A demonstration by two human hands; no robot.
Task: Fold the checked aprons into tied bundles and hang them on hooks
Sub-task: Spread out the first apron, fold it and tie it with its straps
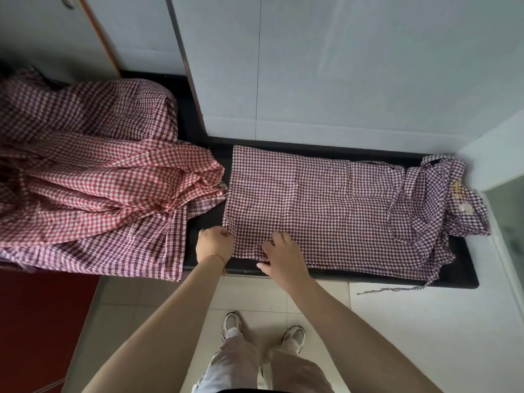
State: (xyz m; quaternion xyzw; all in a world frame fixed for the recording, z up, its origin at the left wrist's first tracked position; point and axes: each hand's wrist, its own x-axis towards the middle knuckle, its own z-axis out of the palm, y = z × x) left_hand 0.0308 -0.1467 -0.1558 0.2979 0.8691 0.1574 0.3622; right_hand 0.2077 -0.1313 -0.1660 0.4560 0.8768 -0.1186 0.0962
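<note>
A purple-checked apron lies flattened into a long strip on the black worktop, its bib end and straps bunched loosely at the right, close to the wall. One strap trails off the front edge of the worktop. The left hand pinches the apron's near-left corner with curled fingers; the right hand sits just beside it on the near edge, fingers bent and gripping a fold of the cloth.

As I judge it, the next fold or roll starts from this left end. The risk is that the layers slide apart as they lift, since the cloth looks thin and slack, leaving an uneven bundle. The hanging strap could also drag or snag, and the crumpled bib end may make the bundle lumpy and hard to tie.

To the left, well apart from the hands, a pile of aprons, red-checked over purple-checked, waits unfolded and drapes over the edge. No containers or hooks are in view.
</note>
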